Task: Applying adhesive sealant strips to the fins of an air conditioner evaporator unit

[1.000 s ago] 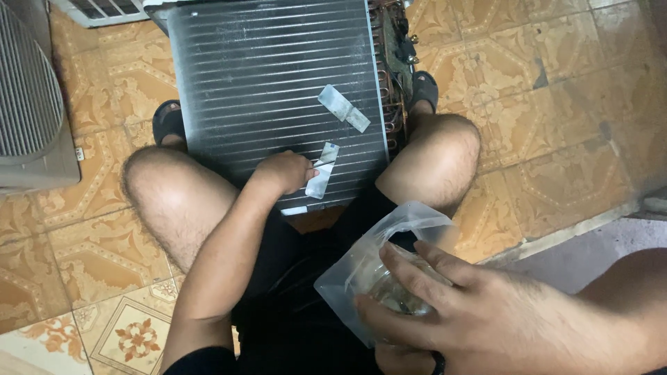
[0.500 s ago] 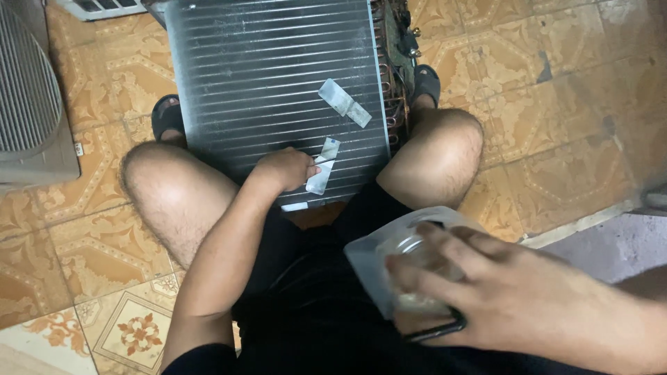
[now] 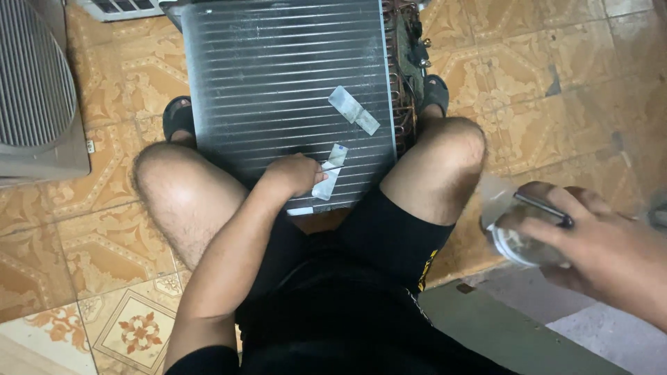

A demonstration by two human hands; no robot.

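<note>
The left hand (image 3: pixel 295 173) rests in a loose fist on the lower edge of the grey finned metal coil panel (image 3: pixel 278 83), which stands between the person's knees on the patterned tile floor (image 3: pixel 90 236), its knuckles touching a small white tape strip (image 3: pixel 328 179) stuck to the fins. The right hand (image 3: pixel 590 243) hovers beyond the right knee, its grip closed around a round clear plastic container in a thin clear bag (image 3: pixel 511 232), with a slim dark tool (image 3: pixel 545 208) pinned under the fingers.

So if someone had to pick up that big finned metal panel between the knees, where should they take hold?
Probably by the two long side edges of the finned panel, one hand from each side. The face is thin fins and the right end carries copper tubing, so both seem poor holds.
</note>
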